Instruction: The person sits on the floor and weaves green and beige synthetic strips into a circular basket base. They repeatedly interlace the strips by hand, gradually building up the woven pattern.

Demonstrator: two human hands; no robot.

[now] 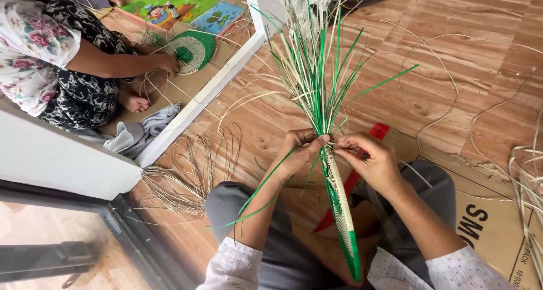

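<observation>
A half-woven fan of green and pale straw strips stands on edge at the lower centre of the frame, over the person's lap, its loose strips spraying upward toward the top centre. The left hand grips it from the left where the weave ends, fingers curled tight about the strips, thumb pressed on top. The right hand meets it from the right, fingers pinched narrow on a strand at the same spot; both forearms rise from the bottom edge in pale dotted sleeves. Under the right arm, at the lower right, lies a flattened brown cardboard box with dark print, and a red strip slants across the lap behind the fan. A bundle of pale loose straw fans over the wooden floor left of centre, and thin strands curl at the right edge. At the upper left, beyond a white door sill, another person in a flowered top sits with a hand on a round green and pale woven piece; a colourful picture mat lies at the top, a grey cloth beside the sill.
</observation>
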